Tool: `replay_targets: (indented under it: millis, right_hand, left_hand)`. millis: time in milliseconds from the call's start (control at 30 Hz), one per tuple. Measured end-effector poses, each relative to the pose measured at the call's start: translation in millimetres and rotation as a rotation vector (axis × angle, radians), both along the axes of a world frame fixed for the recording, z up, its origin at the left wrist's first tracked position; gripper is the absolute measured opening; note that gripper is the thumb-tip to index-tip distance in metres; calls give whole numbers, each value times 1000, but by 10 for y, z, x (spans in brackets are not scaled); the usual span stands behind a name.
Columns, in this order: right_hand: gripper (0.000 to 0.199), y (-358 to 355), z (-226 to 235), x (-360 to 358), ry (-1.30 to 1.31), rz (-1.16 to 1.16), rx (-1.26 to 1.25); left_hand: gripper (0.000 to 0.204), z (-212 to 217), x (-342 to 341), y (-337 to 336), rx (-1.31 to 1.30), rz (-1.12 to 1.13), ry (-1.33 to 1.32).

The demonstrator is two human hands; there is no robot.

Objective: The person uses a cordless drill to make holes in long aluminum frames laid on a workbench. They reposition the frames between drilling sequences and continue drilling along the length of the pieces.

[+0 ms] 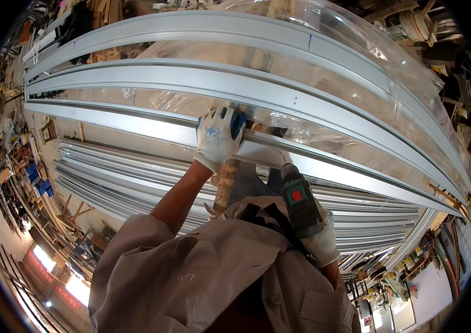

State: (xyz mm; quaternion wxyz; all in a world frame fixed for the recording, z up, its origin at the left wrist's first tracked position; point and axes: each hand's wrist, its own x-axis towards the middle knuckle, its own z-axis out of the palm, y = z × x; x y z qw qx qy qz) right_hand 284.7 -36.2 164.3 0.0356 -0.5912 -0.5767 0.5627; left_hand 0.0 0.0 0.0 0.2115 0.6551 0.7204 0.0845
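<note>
My left hand (219,135), in a white work glove with blue on the fingers, is closed over the nearest long silver metal profile (152,129). My right hand (322,242), gloved too, grips a dark green cordless drill (301,204) with a red patch on its body. The drill points away from me. Its thin bit (285,157) is at the near face of that profile; I cannot tell whether it touches. Part of my right hand is hidden behind the drill's body.
Beyond lie two more long profiles, a middle one (191,79) and a far one (219,28). Clear plastic sheeting (413,72) lies along the far side. Nearer me, stacked metal profiles (113,172) spread to both sides. Timber (105,14) and clutter surround the work area.
</note>
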Motion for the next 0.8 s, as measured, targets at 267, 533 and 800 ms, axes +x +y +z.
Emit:
replay_targets:
  millis: [267,533,800]
  right_hand:
    - [30,50,11,-50,26,-21,-10]
    - [33,89,74,-105,-34,-15,-40]
    - [40,258,154,-206,-161,89,-132]
  left_hand:
    - [58,-2,-31,9,27,-21,48]
    - [54,90,-25,91,-66,-32,15]
    - [42,109,-9,147,-140,-23,-42]
